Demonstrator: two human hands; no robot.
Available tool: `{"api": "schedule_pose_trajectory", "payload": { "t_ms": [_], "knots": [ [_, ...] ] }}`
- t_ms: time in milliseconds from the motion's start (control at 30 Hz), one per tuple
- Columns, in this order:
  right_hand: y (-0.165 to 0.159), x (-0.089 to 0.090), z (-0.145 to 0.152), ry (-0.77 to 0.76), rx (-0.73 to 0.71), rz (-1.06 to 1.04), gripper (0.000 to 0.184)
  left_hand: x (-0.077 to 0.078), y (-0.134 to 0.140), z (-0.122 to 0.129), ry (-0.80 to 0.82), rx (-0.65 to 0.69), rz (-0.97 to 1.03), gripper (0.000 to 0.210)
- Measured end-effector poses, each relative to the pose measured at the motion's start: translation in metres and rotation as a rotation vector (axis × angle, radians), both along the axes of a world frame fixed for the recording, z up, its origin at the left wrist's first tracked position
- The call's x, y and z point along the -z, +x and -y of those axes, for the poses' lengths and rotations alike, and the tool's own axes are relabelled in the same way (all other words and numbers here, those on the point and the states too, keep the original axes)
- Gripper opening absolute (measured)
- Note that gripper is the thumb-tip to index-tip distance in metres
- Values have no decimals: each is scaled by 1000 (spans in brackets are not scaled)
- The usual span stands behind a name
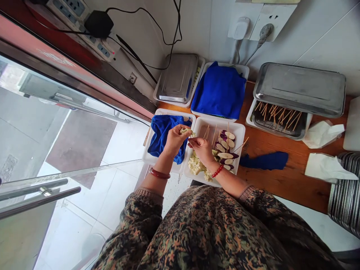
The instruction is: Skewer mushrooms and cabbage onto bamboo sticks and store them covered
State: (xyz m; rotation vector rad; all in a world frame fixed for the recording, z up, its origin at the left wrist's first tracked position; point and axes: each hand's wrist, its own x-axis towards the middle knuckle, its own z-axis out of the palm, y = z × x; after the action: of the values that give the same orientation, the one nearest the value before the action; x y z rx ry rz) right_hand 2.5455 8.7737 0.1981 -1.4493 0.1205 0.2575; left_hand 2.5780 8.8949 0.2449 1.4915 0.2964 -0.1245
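Observation:
My left hand (174, 138) pinches a pale cauliflower floret (185, 131) above the gap between two white trays. Close beside it, my right hand (203, 149) is closed with its fingertips at the floret, on what looks like a thin skewer mostly hidden by the fingers. Under my right hand, a white tray (237, 131) holds cauliflower pieces (196, 166), purple-skinned eggplant slices (225, 155) on sticks, and several bamboo skewers (207, 132). A crumpled blue cloth (161, 135) covers much of the left tray (148, 157), below my left hand.
Behind stand a metal-lidded tray (178, 77), a tray under blue cloth (221, 90), and a tray of skewers (277, 116) beneath a tilted metal lid (299, 88). Blue cloth (266, 160) lies on the wooden table (281, 185). Black cables (157, 26) hang above; a glass door (84, 172) is left.

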Motion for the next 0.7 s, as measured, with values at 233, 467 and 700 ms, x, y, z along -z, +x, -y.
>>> {"api": "schedule_pose_trajectory", "payload": {
  "t_ms": [233, 467, 700],
  "knots": [
    [0, -1, 3, -3, -8, 10, 26, 1, 1, 4, -51, 33, -38, 25],
    [-1, 4, 6, 52, -52, -15, 37, 3, -6, 7, -126, 49, -85, 29],
    [1, 11, 5, 75, -75, -30, 38, 7, -13, 8, -150, 55, -81, 27]
  ]
}}
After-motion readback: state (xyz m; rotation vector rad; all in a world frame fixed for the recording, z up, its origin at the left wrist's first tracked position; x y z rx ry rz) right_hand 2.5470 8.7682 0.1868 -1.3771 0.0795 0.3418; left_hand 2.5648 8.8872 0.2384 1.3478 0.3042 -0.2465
